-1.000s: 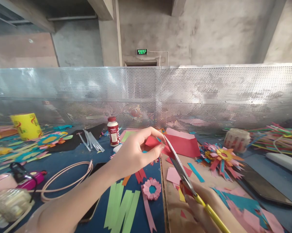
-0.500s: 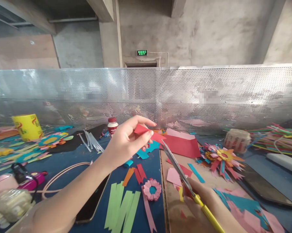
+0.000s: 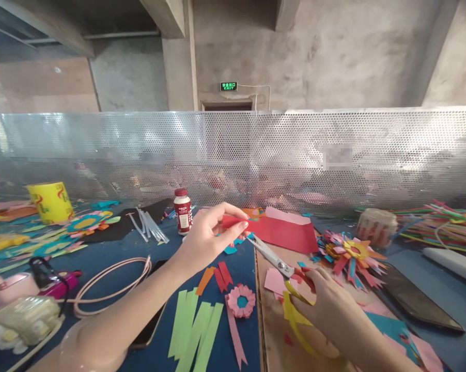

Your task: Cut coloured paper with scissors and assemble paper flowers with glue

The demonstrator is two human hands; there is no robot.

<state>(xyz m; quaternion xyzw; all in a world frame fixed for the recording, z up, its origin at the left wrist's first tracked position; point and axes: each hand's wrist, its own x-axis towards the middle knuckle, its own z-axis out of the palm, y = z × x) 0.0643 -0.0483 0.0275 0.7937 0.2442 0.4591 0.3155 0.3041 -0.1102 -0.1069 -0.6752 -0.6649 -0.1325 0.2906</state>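
My left hand (image 3: 207,237) pinches a small piece of red paper (image 3: 235,222) between thumb and fingers, above the blue table. My right hand (image 3: 322,305) grips yellow-and-red-handled scissors (image 3: 279,266). Their blades point up and left, with the tips just under the red piece. Behind the piece lies a larger folded red sheet (image 3: 291,235). Below my left hand are red and orange paper strips (image 3: 217,276), green strips (image 3: 196,330) and a small pink paper flower (image 3: 241,300).
A perforated metal screen (image 3: 233,155) runs along the far side. A brown bottle (image 3: 182,211), a yellow tape roll (image 3: 50,201), a pink cord loop (image 3: 109,279), a colourful paper flower (image 3: 351,253), a dark phone (image 3: 415,302) and a cardboard mat (image 3: 275,325) lie around.
My left hand came down slightly with the red piece. My right hand turned the scissors flatter, moving the blade tips beneath the piece.
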